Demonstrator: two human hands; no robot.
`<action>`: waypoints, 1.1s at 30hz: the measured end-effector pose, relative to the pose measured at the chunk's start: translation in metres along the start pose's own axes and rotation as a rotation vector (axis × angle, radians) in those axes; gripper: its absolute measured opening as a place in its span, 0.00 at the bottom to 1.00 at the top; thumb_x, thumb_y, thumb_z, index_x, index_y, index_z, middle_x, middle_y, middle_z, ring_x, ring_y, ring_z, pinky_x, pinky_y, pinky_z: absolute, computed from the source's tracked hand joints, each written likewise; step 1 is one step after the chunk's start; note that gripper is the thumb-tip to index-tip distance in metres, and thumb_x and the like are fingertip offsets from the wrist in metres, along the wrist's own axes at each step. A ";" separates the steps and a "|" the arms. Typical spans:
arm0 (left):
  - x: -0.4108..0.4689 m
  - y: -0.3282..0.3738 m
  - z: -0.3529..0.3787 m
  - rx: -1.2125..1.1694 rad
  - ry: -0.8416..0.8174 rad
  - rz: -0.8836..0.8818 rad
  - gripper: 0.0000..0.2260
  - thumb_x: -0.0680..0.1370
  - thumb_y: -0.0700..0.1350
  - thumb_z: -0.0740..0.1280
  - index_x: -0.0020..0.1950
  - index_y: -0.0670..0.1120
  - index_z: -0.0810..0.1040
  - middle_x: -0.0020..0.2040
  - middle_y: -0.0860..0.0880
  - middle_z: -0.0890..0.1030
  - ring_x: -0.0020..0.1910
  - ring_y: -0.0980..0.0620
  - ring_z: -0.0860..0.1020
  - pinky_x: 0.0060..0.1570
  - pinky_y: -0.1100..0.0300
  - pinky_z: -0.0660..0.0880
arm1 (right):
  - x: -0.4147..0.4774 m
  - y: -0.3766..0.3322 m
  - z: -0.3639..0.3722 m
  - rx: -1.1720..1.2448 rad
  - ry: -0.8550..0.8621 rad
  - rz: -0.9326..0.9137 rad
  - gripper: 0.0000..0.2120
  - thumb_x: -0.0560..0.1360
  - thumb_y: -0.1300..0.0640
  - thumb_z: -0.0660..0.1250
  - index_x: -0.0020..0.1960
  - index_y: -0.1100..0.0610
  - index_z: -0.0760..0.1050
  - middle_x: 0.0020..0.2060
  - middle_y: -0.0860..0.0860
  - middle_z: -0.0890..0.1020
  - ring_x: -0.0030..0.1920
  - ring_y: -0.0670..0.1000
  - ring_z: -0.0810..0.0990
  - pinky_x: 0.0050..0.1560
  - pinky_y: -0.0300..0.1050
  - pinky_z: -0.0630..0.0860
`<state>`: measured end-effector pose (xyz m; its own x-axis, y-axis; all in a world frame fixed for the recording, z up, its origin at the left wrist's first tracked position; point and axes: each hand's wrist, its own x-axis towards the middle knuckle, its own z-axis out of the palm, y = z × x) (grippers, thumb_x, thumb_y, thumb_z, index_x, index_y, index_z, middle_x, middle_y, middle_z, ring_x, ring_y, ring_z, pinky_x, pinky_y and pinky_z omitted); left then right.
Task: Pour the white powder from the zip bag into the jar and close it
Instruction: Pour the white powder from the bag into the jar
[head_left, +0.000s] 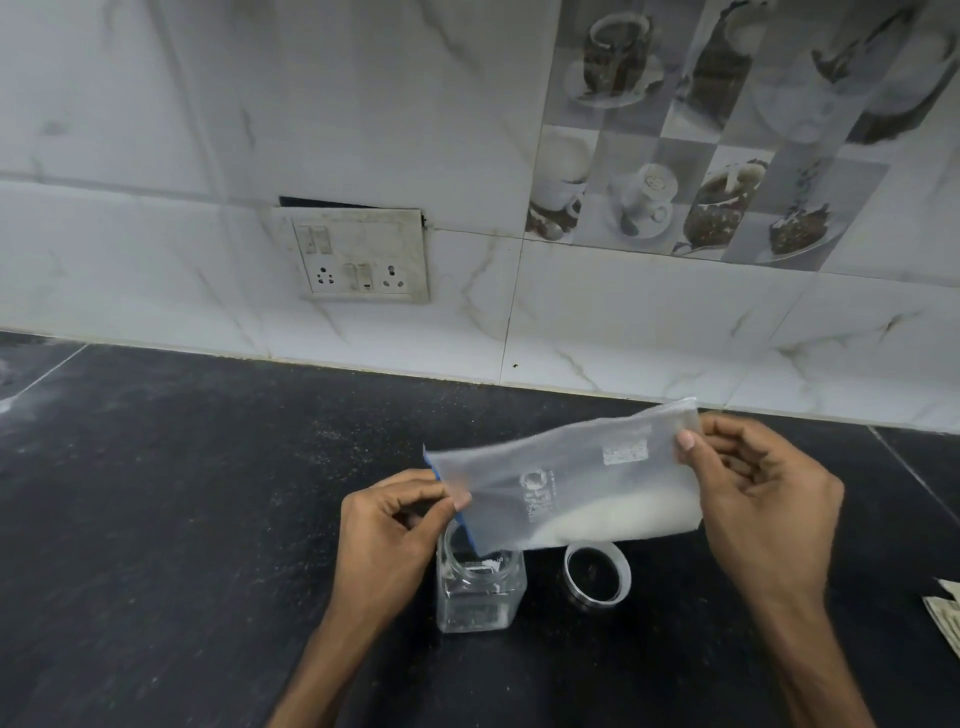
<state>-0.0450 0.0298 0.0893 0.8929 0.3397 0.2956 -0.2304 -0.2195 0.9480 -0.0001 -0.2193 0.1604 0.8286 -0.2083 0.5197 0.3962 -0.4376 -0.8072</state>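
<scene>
Frosted zip bag (566, 478) lying sideways, blue mouth tilted down-left into jar (480, 584)

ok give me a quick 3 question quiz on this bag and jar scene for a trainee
1. True or false: the lid is on the jar.
2. Which hand pinches the zip bag at its blue zip end? A) left hand B) right hand
3. Fill in: the white powder lies along the bag's ____ edge.

Key: 1 false, it lies on the counter right of the jar; 2 A; 3 lower.
</scene>
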 end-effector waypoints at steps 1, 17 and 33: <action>0.000 0.000 0.000 0.003 0.000 0.001 0.12 0.70 0.35 0.77 0.41 0.53 0.87 0.43 0.56 0.88 0.42 0.55 0.86 0.43 0.47 0.83 | 0.000 -0.001 0.000 0.004 -0.003 -0.005 0.09 0.73 0.63 0.74 0.52 0.56 0.82 0.40 0.44 0.84 0.41 0.37 0.84 0.43 0.24 0.77; 0.001 -0.003 -0.004 -0.010 0.009 -0.019 0.10 0.70 0.35 0.77 0.42 0.50 0.88 0.44 0.55 0.88 0.43 0.56 0.86 0.45 0.61 0.83 | 0.004 0.002 -0.011 -0.057 -0.209 0.045 0.16 0.69 0.63 0.76 0.53 0.50 0.79 0.44 0.42 0.84 0.41 0.36 0.84 0.40 0.23 0.76; 0.000 -0.006 -0.009 -0.031 0.004 -0.034 0.10 0.70 0.34 0.76 0.41 0.51 0.88 0.44 0.54 0.88 0.44 0.56 0.86 0.45 0.62 0.82 | -0.012 0.014 -0.005 -0.145 -0.107 -0.155 0.09 0.76 0.61 0.68 0.55 0.58 0.80 0.44 0.43 0.83 0.47 0.38 0.82 0.44 0.24 0.76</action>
<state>-0.0470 0.0393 0.0847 0.8991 0.3498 0.2632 -0.2114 -0.1796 0.9608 -0.0063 -0.2268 0.1447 0.8028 -0.0381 0.5951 0.4674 -0.5795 -0.6676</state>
